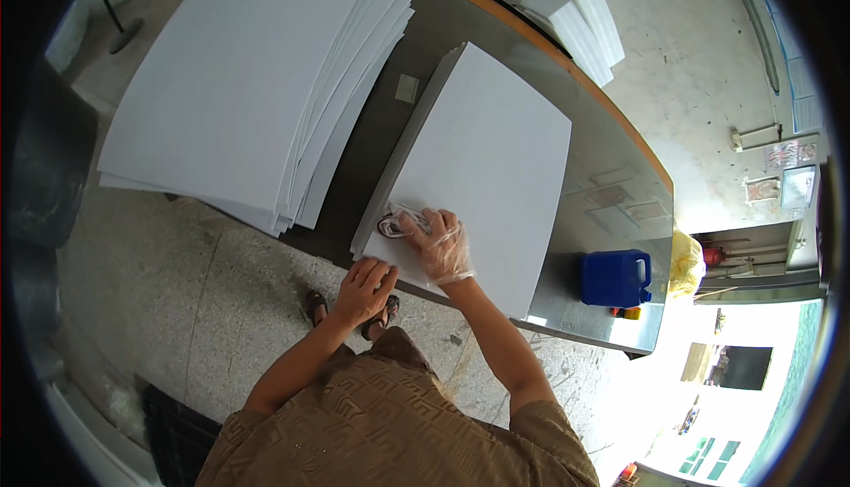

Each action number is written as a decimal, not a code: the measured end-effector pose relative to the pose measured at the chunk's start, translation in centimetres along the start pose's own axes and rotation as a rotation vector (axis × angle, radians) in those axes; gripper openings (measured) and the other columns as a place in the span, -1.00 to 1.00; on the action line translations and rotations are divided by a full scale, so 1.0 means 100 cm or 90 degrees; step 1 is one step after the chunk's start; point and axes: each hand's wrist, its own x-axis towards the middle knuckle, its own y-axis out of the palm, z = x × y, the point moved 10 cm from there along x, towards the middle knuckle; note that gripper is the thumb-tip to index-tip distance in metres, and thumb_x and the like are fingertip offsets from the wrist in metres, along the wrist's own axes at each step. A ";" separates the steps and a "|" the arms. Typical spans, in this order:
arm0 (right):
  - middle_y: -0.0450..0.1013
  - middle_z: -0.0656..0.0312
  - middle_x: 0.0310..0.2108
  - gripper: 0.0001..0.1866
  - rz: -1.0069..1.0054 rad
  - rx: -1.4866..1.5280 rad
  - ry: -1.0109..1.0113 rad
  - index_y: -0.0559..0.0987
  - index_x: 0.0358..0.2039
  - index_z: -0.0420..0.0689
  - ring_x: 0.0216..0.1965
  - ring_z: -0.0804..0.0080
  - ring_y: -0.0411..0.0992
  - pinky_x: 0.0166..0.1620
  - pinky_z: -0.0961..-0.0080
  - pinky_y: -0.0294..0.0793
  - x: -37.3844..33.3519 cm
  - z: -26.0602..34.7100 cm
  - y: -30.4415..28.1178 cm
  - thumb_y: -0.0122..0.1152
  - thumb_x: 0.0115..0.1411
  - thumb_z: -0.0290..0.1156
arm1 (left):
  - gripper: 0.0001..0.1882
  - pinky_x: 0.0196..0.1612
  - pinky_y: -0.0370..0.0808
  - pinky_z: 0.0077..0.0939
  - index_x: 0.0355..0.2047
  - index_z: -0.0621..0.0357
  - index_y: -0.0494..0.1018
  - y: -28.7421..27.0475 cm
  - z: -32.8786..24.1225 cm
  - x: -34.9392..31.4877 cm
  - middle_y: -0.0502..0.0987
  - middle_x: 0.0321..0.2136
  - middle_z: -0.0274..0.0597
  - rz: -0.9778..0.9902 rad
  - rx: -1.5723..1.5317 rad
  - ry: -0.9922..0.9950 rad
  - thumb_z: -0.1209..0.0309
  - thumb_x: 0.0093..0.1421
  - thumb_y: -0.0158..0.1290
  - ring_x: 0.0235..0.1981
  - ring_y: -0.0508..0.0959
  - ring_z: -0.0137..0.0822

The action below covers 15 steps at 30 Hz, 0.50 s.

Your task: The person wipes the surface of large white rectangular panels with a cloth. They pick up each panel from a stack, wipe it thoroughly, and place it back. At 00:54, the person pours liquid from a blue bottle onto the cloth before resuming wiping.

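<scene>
We pin the sheet on the table edge with our bare left hand flat and open, so the gloved right hand, closed on a small pad, can press along its near corner.

Mostly hidden under the gloved right hand: a small dark-rimmed object at the near corner of the white sheet stack, kind impossible to tell. Cut off by the dark rim at 12 o'clock: the top of the large sheet pile. Too small to identify: red and yellow bits at 4 o'clock below the blue jug.
</scene>
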 end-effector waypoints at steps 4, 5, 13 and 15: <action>0.42 0.07 -0.03 -0.43 -0.009 -0.034 0.033 0.51 0.13 0.31 -0.02 0.00 0.39 0.00 0.11 0.46 0.060 -0.075 0.017 0.33 0.07 -0.37 | -0.70 -0.02 0.48 -0.22 -0.15 0.10 0.50 -0.003 0.003 0.007 0.38 -0.15 -0.19 -0.040 -0.013 0.018 0.45 0.08 0.22 -0.06 0.47 -0.18; 0.44 0.06 -0.05 -0.45 -0.013 -0.031 0.051 0.52 0.12 0.31 -0.03 -0.02 0.41 0.01 0.11 0.47 0.080 -0.100 0.023 0.34 0.08 -0.37 | -0.70 -0.03 0.48 -0.23 -0.15 0.09 0.49 -0.003 0.004 0.008 0.38 -0.17 -0.19 -0.045 -0.018 0.020 0.45 0.07 0.22 -0.07 0.47 -0.19; 0.46 0.14 0.01 -0.59 0.038 -0.209 0.209 0.45 0.19 0.44 0.01 0.04 0.41 0.10 0.22 0.44 0.252 -0.345 0.076 0.06 0.32 -0.02 | -0.69 -0.13 0.49 -0.29 -0.24 -0.12 0.49 -0.003 0.004 0.003 0.36 -0.19 -0.30 -0.048 0.021 -0.017 0.44 0.00 0.29 -0.18 0.48 -0.32; 0.49 0.07 -0.03 -0.58 0.004 -0.166 0.237 0.46 0.19 0.45 -0.02 -0.02 0.45 0.12 0.18 0.43 0.277 -0.367 0.079 0.06 0.31 -0.02 | -0.70 -0.13 0.50 -0.26 -0.27 -0.17 0.49 -0.003 0.003 -0.008 0.36 -0.20 -0.31 -0.034 0.048 -0.046 0.44 -0.01 0.29 -0.19 0.47 -0.34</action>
